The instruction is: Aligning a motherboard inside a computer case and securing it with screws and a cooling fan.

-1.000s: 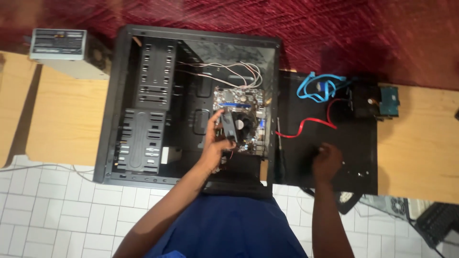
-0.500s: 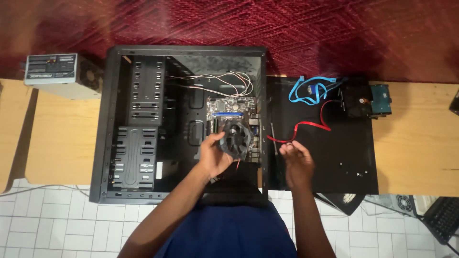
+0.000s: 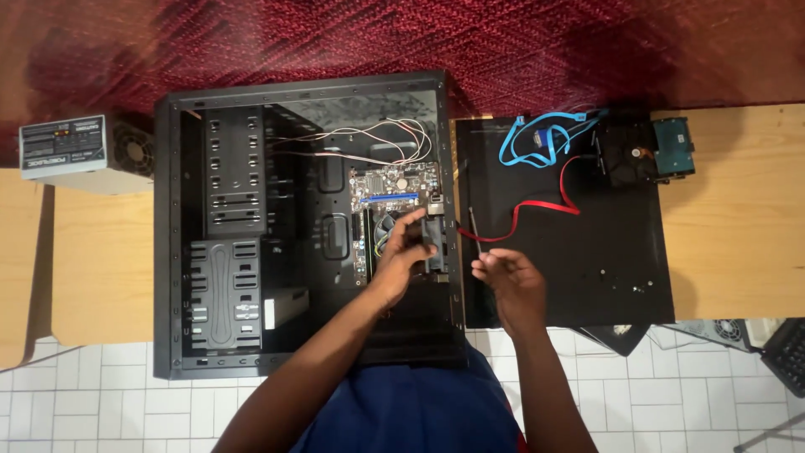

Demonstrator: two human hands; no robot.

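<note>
The open computer case [image 3: 168, 252] holds the motherboard [image 3: 390, 189] and wires [image 3: 369, 138]. Your left hand [image 3: 401, 256] grips the cooler fan [image 3: 436, 239], tilted on edge, long axis running near-to-far. Your right hand [image 3: 511, 281] hovers, fingers loosely curled and holding nothing.

A dark red carpet [image 3: 520, 42] is spreading across the top, shadows falling over it. A light wooden table [image 3: 738, 210] is running left to right. White tiled floor [image 3: 101, 403] is showing along the bottom. Soft, even light is washing over everything from above.

Black computer case [image 3: 226, 252], dark red patterned carpet [image 3: 503, 42], blue cable [image 3: 537, 138], red cable [image 3: 537, 205], white tiled floor [image 3: 101, 403]
</note>
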